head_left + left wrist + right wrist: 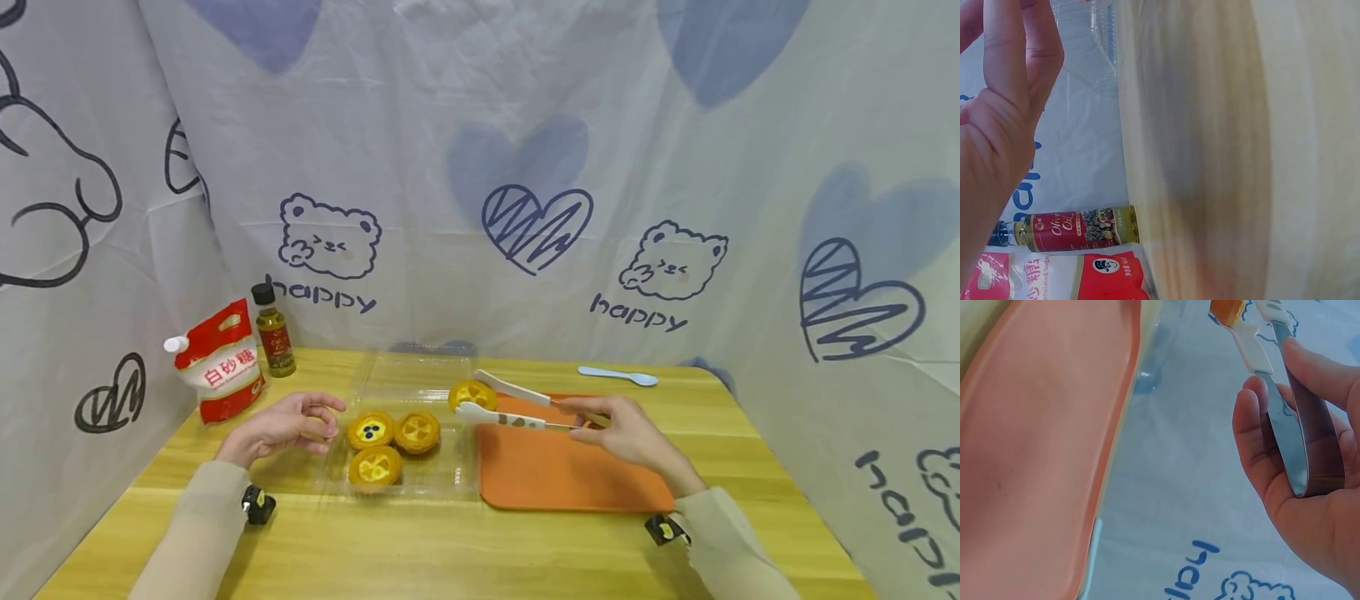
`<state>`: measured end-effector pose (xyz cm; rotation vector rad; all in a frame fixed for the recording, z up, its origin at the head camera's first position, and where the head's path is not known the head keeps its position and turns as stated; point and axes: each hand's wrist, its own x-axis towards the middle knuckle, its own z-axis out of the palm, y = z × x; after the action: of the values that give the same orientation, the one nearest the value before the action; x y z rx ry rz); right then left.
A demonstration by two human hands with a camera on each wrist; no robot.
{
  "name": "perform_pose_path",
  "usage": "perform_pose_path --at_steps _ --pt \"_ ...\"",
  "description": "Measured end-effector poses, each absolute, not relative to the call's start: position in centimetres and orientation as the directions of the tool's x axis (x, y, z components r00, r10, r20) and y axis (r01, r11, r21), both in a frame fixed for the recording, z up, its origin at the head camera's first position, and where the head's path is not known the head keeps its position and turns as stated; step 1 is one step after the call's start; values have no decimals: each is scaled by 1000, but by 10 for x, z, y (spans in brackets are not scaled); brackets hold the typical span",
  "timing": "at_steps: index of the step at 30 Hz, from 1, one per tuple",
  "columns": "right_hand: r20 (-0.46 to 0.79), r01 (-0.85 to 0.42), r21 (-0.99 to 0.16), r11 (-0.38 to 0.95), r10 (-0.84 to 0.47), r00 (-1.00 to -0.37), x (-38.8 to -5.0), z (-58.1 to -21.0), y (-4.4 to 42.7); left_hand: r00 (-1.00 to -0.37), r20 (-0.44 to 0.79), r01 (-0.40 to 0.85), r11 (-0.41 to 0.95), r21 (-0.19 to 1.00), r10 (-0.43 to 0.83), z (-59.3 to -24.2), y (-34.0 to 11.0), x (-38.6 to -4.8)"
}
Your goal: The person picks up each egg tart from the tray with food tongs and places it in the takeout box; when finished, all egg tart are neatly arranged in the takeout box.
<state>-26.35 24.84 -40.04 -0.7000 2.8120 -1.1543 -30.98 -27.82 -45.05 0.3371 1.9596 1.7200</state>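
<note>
My right hand (626, 429) grips metal tongs (1297, 431) with white tips, its thumb on one arm and its fingers on the other. Between the tips is a yellow-topped tart (472, 395), over the edge between the clear container (457, 479) and the orange tray (577, 479). Three more tarts sit in the container: one with dark berries (371, 430), one beside it (417, 432) and one in front (375, 467). At the container's left side my left hand (292, 427) holds nothing, its fingers loosely bent.
At the back left stand a red and white sugar bag (225, 367) and an olive oil bottle (276, 337). A pale blue spoon (617, 376) lies behind the tray. The container's clear lid (412, 371) is raised at its back. A printed cloth (427, 167) hangs around the table.
</note>
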Motion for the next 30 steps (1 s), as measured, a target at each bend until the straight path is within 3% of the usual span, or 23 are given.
perform_pose_path --at_steps 11,30 --pt "159 -471 -620 627 -487 -859 -259 -395 238 -840 -216 -147 175 974 497 -449 -277 -313" --pt "43 -548 -568 615 -642 -765 -263 -377 216 -844 -217 -147 178 973 491 -449 -279 -308"
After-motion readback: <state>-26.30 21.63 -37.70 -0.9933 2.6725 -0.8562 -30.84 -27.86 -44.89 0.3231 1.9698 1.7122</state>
